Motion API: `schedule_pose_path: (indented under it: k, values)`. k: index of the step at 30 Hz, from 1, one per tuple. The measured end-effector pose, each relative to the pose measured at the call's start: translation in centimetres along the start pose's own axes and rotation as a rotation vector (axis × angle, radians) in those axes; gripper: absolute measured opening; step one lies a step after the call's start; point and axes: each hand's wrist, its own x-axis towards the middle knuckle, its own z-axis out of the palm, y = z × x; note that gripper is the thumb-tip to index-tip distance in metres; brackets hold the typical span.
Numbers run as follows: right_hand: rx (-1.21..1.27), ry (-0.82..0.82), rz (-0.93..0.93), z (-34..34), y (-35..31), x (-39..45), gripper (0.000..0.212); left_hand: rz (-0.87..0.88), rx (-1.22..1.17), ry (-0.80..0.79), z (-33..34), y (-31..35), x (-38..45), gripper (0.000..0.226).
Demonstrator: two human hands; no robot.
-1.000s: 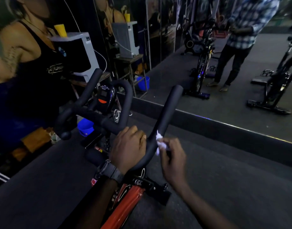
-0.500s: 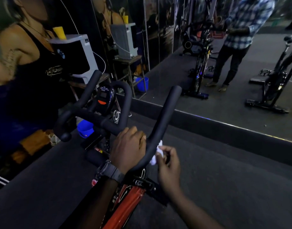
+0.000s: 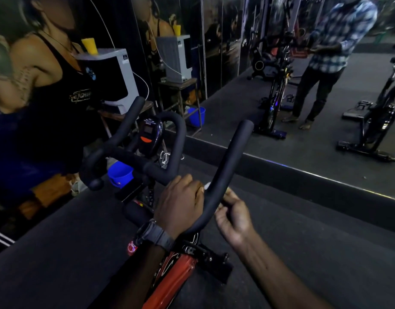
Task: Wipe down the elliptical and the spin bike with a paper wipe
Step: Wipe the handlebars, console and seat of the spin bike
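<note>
Spin bike point(image 3: 169, 284), handlebar horn point(image 3: 227, 166): long axis rises up and away from the person, its lower bend lying between both hands. Left hand point(image 3: 180, 204) grips the crossbar just beside the bend. Right hand point(image 3: 233, 217), the nearer to the horn, curls at its underside; paper wipe point(image 3: 206, 186) shows only as a white scrap there, the pinch itself hidden.
</note>
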Motion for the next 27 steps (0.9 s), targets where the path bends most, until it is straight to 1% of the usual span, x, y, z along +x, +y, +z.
schedule_pose_path:
  k: [2, 4, 5, 6, 8, 10, 12, 14, 16, 17, 18, 20, 23, 25, 27]
  values:
    - [0.051, -0.056, 0.056, -0.2, 0.2, 0.4, 0.026, -0.007, 0.002, 0.002, 0.0, 0.0, 0.0, 0.015]
    - [0.067, -0.080, 0.166, -1.4, 1.5, -0.4, 0.032, -0.003, -0.005, 0.004, 0.0, 0.0, 0.1, 0.015]
    - [0.050, -0.077, 0.190, -1.8, 1.7, -0.8, 0.034, -0.001, -0.016, 0.004, 0.0, -0.1, 0.0, 0.016]
    - [0.017, -0.094, 0.181, -1.8, 1.3, -1.1, 0.033, 0.000, -0.029, 0.003, 0.0, -0.1, 0.0, 0.017]
    - [-0.038, -0.107, 0.090, -1.4, -1.0, 0.2, 0.031, 0.003, -0.040, -0.002, 0.0, -0.1, 0.0, 0.020]
    - [0.003, -0.096, -0.001, -0.7, -3.8, 2.6, 0.035, 0.009, -0.036, -0.005, 0.1, -0.1, 0.1, 0.021]
    - [-0.008, -0.116, -0.033, -0.5, -5.0, 3.9, 0.039, 0.011, -0.039, 0.002, 0.1, -0.1, 0.2, 0.019]
    - [-0.068, -0.112, 0.035, -1.7, -3.4, 3.6, 0.037, 0.013, -0.037, 0.014, 0.1, -0.1, 0.2, 0.020]
    - [-0.100, -0.158, 0.183, -2.3, -1.1, 1.7, 0.036, 0.013, -0.033, 0.013, 0.1, 0.0, 0.3, 0.023]
    - [-0.133, -0.173, 0.227, -2.4, -0.5, 1.1, 0.036, 0.013, -0.037, 0.012, 0.1, 0.0, 0.4, 0.023]
    - [-0.156, -0.182, 0.232, -2.3, -0.5, 1.1, 0.037, 0.011, -0.042, 0.016, 0.2, 0.0, 0.4, 0.021]
    - [-0.168, -0.165, 0.148, -0.9, -2.5, 2.4, 0.043, 0.015, -0.055, 0.018, 0.2, 0.0, 0.4, 0.019]
    - [-0.069, -0.155, -0.004, 1.4, -7.0, 5.7, 0.053, 0.012, -0.074, 0.004, 0.1, 0.0, 0.2, 0.023]
    - [-0.012, -0.154, -0.051, 2.1, -8.2, 6.7, 0.050, 0.004, -0.073, 0.000, 0.1, 0.0, 0.3, 0.025]
    - [0.005, -0.166, -0.036, 1.6, -6.6, 6.3, 0.043, -0.005, -0.061, 0.001, 0.0, 0.0, 0.3, 0.024]
